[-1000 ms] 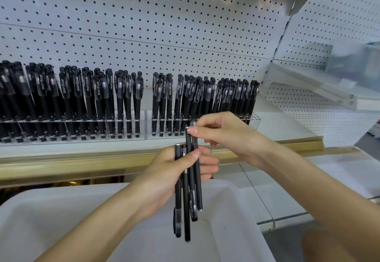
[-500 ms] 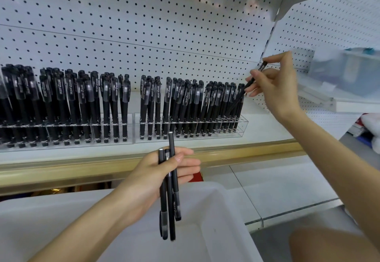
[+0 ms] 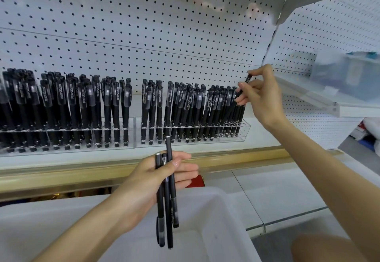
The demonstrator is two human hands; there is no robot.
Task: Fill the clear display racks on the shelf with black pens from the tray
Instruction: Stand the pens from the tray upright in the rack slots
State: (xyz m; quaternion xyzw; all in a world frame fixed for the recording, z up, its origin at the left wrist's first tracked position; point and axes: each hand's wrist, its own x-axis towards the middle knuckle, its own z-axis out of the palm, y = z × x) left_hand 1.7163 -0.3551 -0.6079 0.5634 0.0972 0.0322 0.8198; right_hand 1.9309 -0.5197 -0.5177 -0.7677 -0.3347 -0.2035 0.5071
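Two clear display racks stand side by side on the shelf, the left rack (image 3: 67, 136) and the right rack (image 3: 245, 130), both packed with upright black pens. My right hand (image 3: 260, 95) pinches one black pen (image 3: 246, 79) by its top at the right end of the right rack, its lower part lost among the racked pens. My left hand (image 3: 156, 181) grips a bundle of three black pens (image 3: 167, 206) upright, below the shelf edge and over the white tray (image 3: 232, 216).
A gold-coloured strip (image 3: 61, 171) runs along the shelf front. White pegboard (image 3: 144, 35) backs the shelf. To the right, a lower white shelf (image 3: 308, 97) carries a translucent bin (image 3: 349, 72). My knee (image 3: 320, 247) shows at the bottom right.
My right hand took one pen from the bundle in my left hand and carried it up to the right end of the right rack, then lowered it among the racked pens.
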